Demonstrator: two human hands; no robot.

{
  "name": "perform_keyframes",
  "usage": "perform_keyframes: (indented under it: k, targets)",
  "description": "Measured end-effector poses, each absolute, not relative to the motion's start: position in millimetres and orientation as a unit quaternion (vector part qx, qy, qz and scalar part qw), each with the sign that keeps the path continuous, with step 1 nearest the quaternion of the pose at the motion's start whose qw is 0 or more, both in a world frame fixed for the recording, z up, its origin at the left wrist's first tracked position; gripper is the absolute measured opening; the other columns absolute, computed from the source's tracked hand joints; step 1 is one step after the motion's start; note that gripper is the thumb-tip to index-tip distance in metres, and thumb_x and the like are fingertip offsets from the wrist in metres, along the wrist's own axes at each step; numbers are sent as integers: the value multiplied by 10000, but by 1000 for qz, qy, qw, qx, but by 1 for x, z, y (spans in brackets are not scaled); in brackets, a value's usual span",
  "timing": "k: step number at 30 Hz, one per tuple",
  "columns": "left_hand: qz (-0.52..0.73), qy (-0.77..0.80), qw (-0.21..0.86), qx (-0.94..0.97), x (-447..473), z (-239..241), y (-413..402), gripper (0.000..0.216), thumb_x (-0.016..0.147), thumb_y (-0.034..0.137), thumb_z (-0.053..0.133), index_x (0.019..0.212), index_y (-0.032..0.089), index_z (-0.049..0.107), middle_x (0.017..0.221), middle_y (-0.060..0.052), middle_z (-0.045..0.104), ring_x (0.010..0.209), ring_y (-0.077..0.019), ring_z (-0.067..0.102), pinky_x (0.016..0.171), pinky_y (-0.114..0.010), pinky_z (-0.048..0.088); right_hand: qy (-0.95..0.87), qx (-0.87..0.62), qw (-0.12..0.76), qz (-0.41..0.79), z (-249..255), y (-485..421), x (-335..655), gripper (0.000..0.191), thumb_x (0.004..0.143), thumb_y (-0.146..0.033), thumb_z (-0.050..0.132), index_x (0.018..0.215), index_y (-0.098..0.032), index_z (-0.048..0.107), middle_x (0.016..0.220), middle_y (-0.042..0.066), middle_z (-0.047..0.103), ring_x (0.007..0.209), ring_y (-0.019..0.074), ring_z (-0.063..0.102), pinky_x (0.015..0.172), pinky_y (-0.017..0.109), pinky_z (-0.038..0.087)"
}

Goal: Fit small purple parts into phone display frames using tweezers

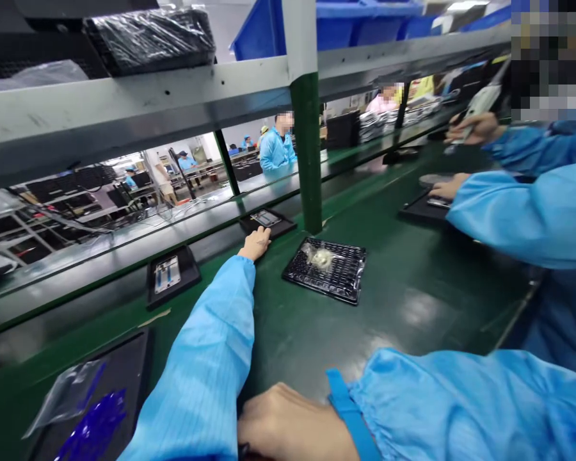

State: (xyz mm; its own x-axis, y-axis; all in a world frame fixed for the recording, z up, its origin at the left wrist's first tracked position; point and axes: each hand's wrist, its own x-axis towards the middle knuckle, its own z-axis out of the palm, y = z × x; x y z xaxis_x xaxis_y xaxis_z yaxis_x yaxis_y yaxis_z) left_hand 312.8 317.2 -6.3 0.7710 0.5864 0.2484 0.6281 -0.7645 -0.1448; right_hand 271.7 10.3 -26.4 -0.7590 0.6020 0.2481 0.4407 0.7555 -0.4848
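My left hand [255,243] reaches out across the green bench to a black tray [269,221] that carries a flat device on the conveyor. Its fingers are bent over the tray's near edge. My right hand [288,426] lies at the bottom of the view in a blue cuff. Only its back shows, and its fingers are hidden behind my left sleeve. Between my arms, on the bench, sits a black gridded tray [338,282] with a small clear bag of parts [322,257] on it.
Another device tray [190,274] rides the conveyor to the left. A dark tray with clear and blue film [134,378] lies at the lower left. A green post [308,153] stands behind the trays. A co-worker's hand [475,128] at right holds a power screwdriver [482,99].
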Motion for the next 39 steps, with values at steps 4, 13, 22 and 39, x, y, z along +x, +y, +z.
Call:
perform_keyframes:
  k: [4, 13, 22, 39]
  targets:
    - [-68, -338, 97, -934, 278, -2, 321, 372, 975, 377, 615, 1274, 159, 581, 1258, -99, 612, 1075, -221, 638, 911, -430, 574, -906, -284, 234, 209, -33, 9, 270, 207, 965, -302, 559, 1076, -154, 650, 913, 48, 748, 785, 139, 683, 636, 198, 467]
    - [-36, -289, 79, -953, 132, 25, 252, 144, 1013, 242, 469, 1109, 162, 541, 1123, -87, 603, 967, -180, 609, 881, -321, 507, -775, -255, 478, 327, 11, 20, 281, 234, 956, -311, 609, 1056, -121, 702, 966, 84, 767, 935, 160, 727, 894, 274, 550]
    - [4, -235, 61, -970, 10, 13, 34, 123, 1038, 254, 368, 1036, 200, 478, 1035, -63, 574, 808, -195, 579, 678, -312, 473, -552, -404, 637, 355, 16, 79, 305, 329, 796, -499, 770, 959, -221, 709, 916, 36, 750, 886, 222, 744, 779, 351, 626]
    - [-105, -153, 55, -981, 39, -4, 12, 225, 1021, 383, 500, 1011, 171, 576, 1023, -81, 566, 868, -206, 540, 597, -310, 398, -629, -467, 462, 416, -10, 98, 251, 374, 817, -542, 726, 1003, -217, 711, 953, 57, 778, 928, 234, 752, 892, 406, 607]
